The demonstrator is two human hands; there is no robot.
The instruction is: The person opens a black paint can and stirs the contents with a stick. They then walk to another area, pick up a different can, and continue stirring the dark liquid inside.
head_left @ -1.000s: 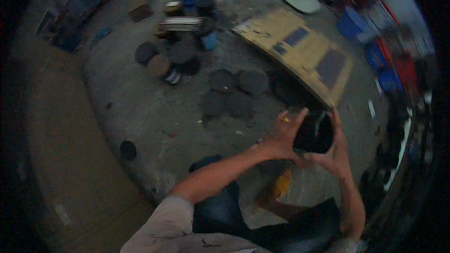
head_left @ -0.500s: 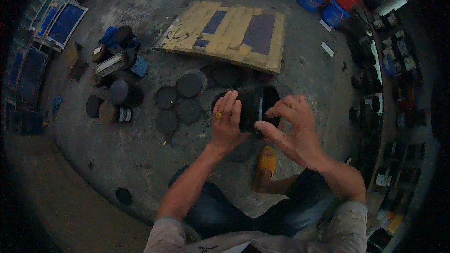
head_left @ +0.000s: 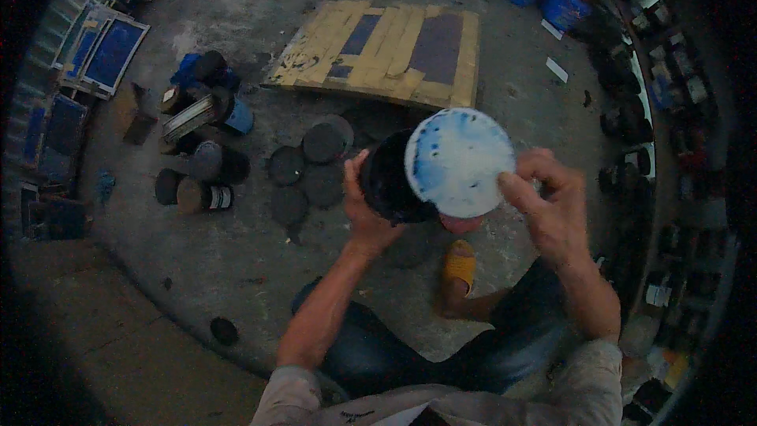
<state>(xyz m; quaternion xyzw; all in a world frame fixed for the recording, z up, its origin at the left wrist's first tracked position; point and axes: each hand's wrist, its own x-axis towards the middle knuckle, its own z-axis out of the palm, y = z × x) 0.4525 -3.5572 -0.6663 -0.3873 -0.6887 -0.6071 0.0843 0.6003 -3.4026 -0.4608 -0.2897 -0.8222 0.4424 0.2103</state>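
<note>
A black tub [head_left: 384, 181] is in my left hand [head_left: 367, 217], whose fingers wrap round its left side and underside. My right hand [head_left: 556, 209] pinches the edge of a round white disc [head_left: 461, 162] between thumb and fingers. Blue stains mark the disc, mostly along its left side. It stands over the tub's right part and hides the mouth, so I cannot tell whether disc and tub touch. A small pinkish patch [head_left: 461, 224] shows below the disc; what it is stays unclear.
A taped board [head_left: 382, 55] lies ahead. Dark round lids [head_left: 323, 185] lie on the floor to its near side. Several tubs [head_left: 217, 162] stand at left, framed screens [head_left: 114, 51] beyond. Blue buckets [head_left: 566, 14] stand far right, dark containers line the right side. A yellow slipper [head_left: 459, 268] is below.
The right hand, earlier at the tub's open mouth, has moved right and now holds up the white disc. My left hand has shifted down and left round the tub.
</note>
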